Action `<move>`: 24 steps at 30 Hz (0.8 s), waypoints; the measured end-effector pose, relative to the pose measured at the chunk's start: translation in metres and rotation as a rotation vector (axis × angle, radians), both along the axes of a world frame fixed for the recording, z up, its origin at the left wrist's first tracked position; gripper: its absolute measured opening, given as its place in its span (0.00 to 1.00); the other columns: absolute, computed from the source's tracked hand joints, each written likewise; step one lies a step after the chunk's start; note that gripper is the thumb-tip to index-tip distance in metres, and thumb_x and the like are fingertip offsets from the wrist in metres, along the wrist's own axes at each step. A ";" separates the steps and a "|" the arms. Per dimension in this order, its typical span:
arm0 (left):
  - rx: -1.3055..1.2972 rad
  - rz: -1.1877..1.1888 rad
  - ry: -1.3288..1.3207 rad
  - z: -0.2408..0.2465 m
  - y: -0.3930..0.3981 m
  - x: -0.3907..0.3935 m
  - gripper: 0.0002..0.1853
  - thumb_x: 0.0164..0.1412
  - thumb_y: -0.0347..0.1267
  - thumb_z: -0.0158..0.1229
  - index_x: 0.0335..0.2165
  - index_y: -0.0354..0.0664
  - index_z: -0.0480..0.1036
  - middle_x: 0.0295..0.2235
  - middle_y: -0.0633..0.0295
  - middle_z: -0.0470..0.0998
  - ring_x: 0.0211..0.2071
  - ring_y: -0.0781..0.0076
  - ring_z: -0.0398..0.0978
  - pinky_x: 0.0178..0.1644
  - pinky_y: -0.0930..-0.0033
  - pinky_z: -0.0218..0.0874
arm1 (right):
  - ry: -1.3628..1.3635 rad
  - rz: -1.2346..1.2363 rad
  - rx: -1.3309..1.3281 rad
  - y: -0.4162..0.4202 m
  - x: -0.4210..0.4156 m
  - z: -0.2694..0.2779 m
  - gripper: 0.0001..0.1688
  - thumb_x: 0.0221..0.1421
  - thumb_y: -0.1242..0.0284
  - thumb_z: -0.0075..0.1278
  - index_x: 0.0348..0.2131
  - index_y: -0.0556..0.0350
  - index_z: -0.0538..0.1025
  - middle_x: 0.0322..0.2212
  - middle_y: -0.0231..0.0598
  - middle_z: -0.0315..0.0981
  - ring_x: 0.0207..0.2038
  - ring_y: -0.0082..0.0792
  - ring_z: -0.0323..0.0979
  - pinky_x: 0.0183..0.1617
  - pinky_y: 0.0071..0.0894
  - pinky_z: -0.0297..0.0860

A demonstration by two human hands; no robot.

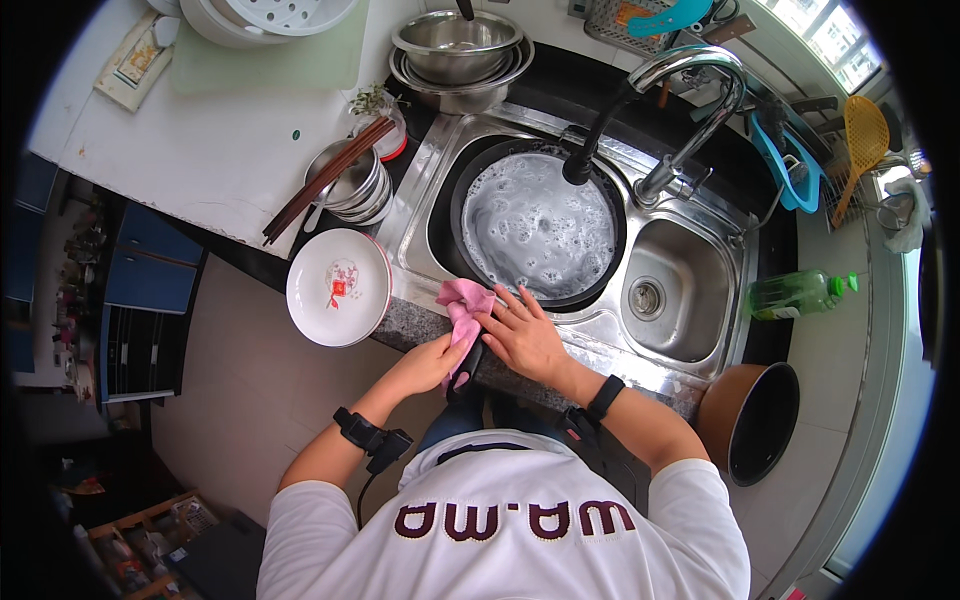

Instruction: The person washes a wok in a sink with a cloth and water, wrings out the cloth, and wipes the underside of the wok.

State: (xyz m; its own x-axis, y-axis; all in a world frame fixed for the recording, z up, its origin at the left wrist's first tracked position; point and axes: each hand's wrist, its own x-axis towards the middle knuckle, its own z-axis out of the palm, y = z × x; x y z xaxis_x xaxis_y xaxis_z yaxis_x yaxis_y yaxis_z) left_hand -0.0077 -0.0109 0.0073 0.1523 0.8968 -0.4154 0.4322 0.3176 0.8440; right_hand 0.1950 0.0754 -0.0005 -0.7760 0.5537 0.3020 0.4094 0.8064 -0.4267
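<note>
A dark frying pan (459,225) full of soapy water lies in the left basin of a steel double sink, its black handle (475,358) pointing towards me over the counter's front edge. My left hand (429,361) is closed around a pink cloth (466,304) wrapped at the handle. With fingers spread, my right hand (529,337) rests on the pan's near rim, its fingertips touching the cloth's right side. Above the water hangs the black spout end of a chrome faucet (694,127); no running stream can be made out.
Left of the sink stand a white plate (315,292), stacked metal bowls (352,180) and dark chopsticks (322,184). Steel basins (457,45) sit behind. At right are the small basin (679,285), a green bottle (795,295) and a brown pot (731,420) by the counter edge.
</note>
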 end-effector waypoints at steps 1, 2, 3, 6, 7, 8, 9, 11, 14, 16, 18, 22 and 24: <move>-0.022 0.032 0.016 0.005 0.008 0.004 0.21 0.62 0.41 0.50 0.44 0.33 0.67 0.36 0.45 0.76 0.38 0.48 0.74 0.44 0.60 0.63 | -0.049 -0.014 0.090 0.006 -0.001 0.001 0.19 0.53 0.64 0.50 0.44 0.50 0.73 0.49 0.40 0.65 0.59 0.42 0.56 0.64 0.49 0.49; -0.091 -0.056 0.191 0.012 0.017 0.007 0.21 0.59 0.39 0.52 0.44 0.33 0.67 0.37 0.45 0.74 0.39 0.44 0.71 0.45 0.57 0.62 | -0.043 -0.048 0.096 0.009 -0.001 -0.002 0.19 0.49 0.66 0.52 0.42 0.49 0.74 0.49 0.38 0.65 0.58 0.39 0.56 0.64 0.50 0.46; 0.030 -0.056 0.224 0.013 0.018 0.010 0.21 0.58 0.38 0.53 0.44 0.32 0.67 0.38 0.45 0.73 0.40 0.44 0.71 0.45 0.56 0.62 | -0.086 -0.039 0.134 0.013 0.001 -0.003 0.18 0.47 0.66 0.52 0.41 0.49 0.74 0.49 0.38 0.65 0.58 0.38 0.56 0.65 0.50 0.46; 0.371 0.000 0.319 0.015 0.020 0.014 0.21 0.52 0.32 0.58 0.44 0.35 0.67 0.40 0.47 0.70 0.43 0.47 0.68 0.45 0.54 0.60 | -0.112 -0.009 0.221 0.030 0.009 0.000 0.17 0.38 0.70 0.54 0.34 0.51 0.75 0.48 0.36 0.64 0.57 0.35 0.57 0.65 0.49 0.46; 0.421 0.011 0.331 0.018 0.020 0.012 0.20 0.51 0.31 0.59 0.44 0.37 0.68 0.38 0.49 0.71 0.41 0.49 0.69 0.44 0.55 0.61 | -0.124 0.030 0.176 0.031 0.014 0.006 0.16 0.37 0.70 0.54 0.33 0.52 0.75 0.48 0.36 0.65 0.57 0.35 0.57 0.65 0.49 0.47; 0.472 0.021 0.342 0.022 0.019 0.009 0.20 0.50 0.30 0.60 0.43 0.38 0.69 0.36 0.51 0.71 0.40 0.51 0.70 0.44 0.57 0.61 | -0.136 0.068 0.132 0.032 0.020 0.013 0.16 0.37 0.71 0.55 0.32 0.52 0.75 0.48 0.37 0.65 0.57 0.35 0.57 0.65 0.49 0.47; 0.524 0.033 0.355 0.032 0.018 0.007 0.20 0.49 0.29 0.60 0.43 0.39 0.70 0.35 0.54 0.71 0.38 0.53 0.70 0.43 0.58 0.61 | -0.146 0.106 0.088 0.032 0.025 0.021 0.16 0.37 0.71 0.55 0.32 0.53 0.75 0.48 0.37 0.65 0.56 0.36 0.58 0.64 0.50 0.48; 0.656 -0.147 0.433 0.043 0.014 0.000 0.17 0.47 0.26 0.60 0.40 0.45 0.74 0.32 0.59 0.70 0.34 0.58 0.71 0.38 0.61 0.62 | -0.054 0.139 -0.015 0.027 0.032 0.026 0.20 0.37 0.73 0.55 0.36 0.55 0.74 0.48 0.38 0.65 0.55 0.38 0.60 0.63 0.47 0.51; 0.648 -0.344 0.334 0.048 0.004 -0.004 0.16 0.46 0.24 0.60 0.37 0.49 0.77 0.30 0.62 0.68 0.31 0.62 0.69 0.34 0.64 0.63 | 0.120 0.141 -0.080 0.018 0.021 0.036 0.26 0.38 0.73 0.56 0.42 0.54 0.71 0.46 0.38 0.66 0.50 0.39 0.65 0.60 0.44 0.56; 0.583 -0.324 0.324 0.049 0.002 -0.005 0.17 0.46 0.23 0.59 0.38 0.50 0.77 0.29 0.62 0.68 0.32 0.62 0.69 0.35 0.64 0.63 | 0.041 0.208 -0.137 0.017 0.025 0.017 0.26 0.38 0.72 0.57 0.43 0.52 0.71 0.43 0.36 0.67 0.46 0.39 0.67 0.57 0.45 0.58; 0.520 -0.327 0.360 0.046 0.000 -0.009 0.19 0.47 0.24 0.59 0.41 0.50 0.75 0.30 0.60 0.68 0.34 0.60 0.70 0.38 0.63 0.63 | -0.004 0.242 -0.154 0.014 0.029 0.008 0.27 0.39 0.71 0.57 0.43 0.48 0.71 0.39 0.34 0.68 0.40 0.37 0.70 0.50 0.45 0.61; 0.430 -0.301 0.371 0.051 -0.010 -0.010 0.24 0.54 0.31 0.56 0.51 0.47 0.67 0.40 0.53 0.69 0.44 0.54 0.68 0.48 0.59 0.60 | -0.129 0.166 -0.162 -0.007 0.037 0.036 0.30 0.42 0.73 0.54 0.48 0.51 0.68 0.43 0.37 0.68 0.46 0.37 0.68 0.50 0.42 0.63; 0.338 -0.367 0.256 0.048 -0.009 -0.006 0.28 0.60 0.38 0.50 0.57 0.41 0.58 0.51 0.48 0.65 0.52 0.49 0.62 0.57 0.56 0.52 | -0.047 0.149 -0.052 -0.012 0.039 0.034 0.33 0.44 0.73 0.53 0.52 0.54 0.66 0.49 0.40 0.65 0.51 0.38 0.65 0.55 0.42 0.61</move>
